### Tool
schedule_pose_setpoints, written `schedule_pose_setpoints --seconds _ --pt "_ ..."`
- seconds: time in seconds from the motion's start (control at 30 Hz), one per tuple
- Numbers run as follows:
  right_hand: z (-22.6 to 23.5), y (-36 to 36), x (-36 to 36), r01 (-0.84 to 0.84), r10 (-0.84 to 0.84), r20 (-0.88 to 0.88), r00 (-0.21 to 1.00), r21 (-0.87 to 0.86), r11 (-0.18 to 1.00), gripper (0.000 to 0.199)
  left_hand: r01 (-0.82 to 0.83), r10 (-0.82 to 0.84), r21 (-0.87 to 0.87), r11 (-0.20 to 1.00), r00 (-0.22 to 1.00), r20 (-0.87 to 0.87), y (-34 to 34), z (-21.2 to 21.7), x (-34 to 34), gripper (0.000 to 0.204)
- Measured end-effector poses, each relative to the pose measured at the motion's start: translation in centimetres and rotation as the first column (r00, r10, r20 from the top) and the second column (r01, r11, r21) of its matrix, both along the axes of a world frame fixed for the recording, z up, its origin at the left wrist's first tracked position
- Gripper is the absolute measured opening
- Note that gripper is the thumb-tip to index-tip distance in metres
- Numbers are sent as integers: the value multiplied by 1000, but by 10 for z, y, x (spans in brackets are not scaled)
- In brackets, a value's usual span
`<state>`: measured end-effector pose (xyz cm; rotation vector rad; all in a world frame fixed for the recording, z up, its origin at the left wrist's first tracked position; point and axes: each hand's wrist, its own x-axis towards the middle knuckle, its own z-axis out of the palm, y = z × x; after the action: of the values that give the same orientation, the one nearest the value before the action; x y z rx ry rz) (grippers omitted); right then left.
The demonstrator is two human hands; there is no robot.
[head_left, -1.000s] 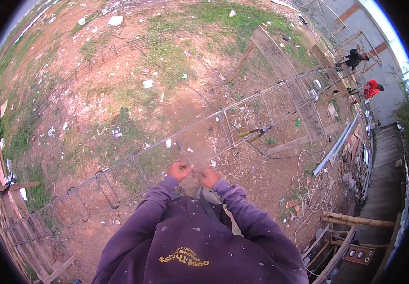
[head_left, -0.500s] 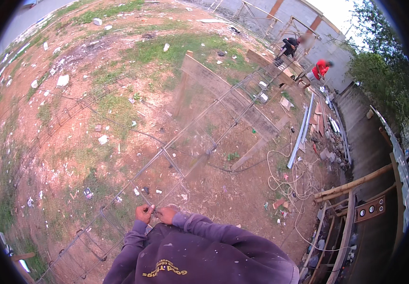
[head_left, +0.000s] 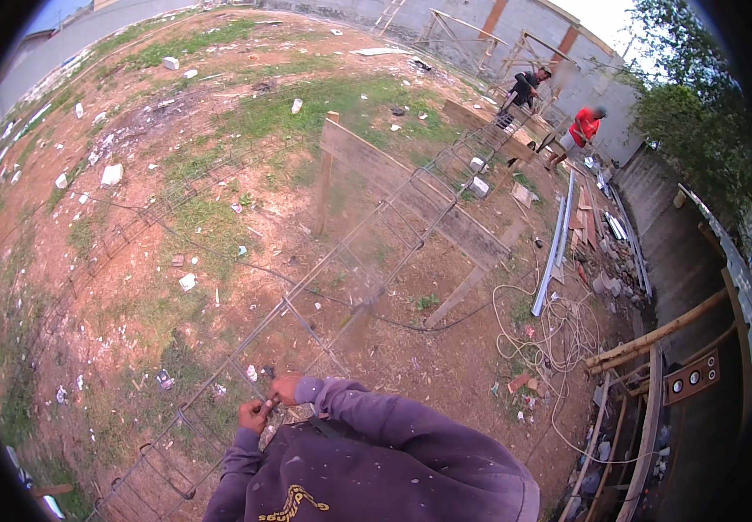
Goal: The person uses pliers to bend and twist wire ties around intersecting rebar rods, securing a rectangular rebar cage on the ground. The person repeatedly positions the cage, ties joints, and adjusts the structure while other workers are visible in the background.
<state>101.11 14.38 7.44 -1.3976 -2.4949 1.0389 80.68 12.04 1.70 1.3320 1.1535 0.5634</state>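
Note:
A long steel rebar cage [head_left: 306, 277] with square stirrups slants across the ground, from my lower left up to the boards. At its near part, just in front of my body, my left hand [head_left: 253, 416] is closed at the bars, fingers pinched together. Close beside it, a little farther out, my right hand [head_left: 286, 388] is closed too, its fingertips almost meeting the left hand's. Something small and dark shows between the fingers, too small to name. Purple sleeves cover both forearms.
A wide wooden board [head_left: 411, 193] on stakes stands beneath the cage. Two people, one in a red shirt [head_left: 583, 127], work at the far end. Tangled pale cord [head_left: 550, 335], metal channels [head_left: 553, 252] and a timber frame [head_left: 654, 348] are at right. A second cage [head_left: 145, 211] lies left.
My left hand has come slightly nearer my body, and my right hand has shifted left, rising beyond it. The view has tilted a little. Both people at the far end have changed posture slightly.

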Motion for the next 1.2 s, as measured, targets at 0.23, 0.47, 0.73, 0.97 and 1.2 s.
schedule_pose_setpoints --seconds 0.23,0.47,0.73,0.97,1.2 --pt "13 -31 -10 206 -207 1 978 -63 976 25 -3 3 139 990 1000 -3 -6 11 6 28" --pt "28 -64 -15 275 -282 -33 959 -136 952 26 -128 119 97 987 988 97 -14 8 12 29" --pt "17 -79 -19 348 -351 -15 936 -94 933 22 -109 122 237 965 992 -42 -20 6 13 35" --pt "16 -91 -22 346 -346 -53 937 -26 938 19 -146 183 324 935 979 -87 -30 10 20 38" --pt "24 -91 -20 266 -264 48 963 -22 964 20 -135 166 238 962 980 -113 -30 5 19 39"
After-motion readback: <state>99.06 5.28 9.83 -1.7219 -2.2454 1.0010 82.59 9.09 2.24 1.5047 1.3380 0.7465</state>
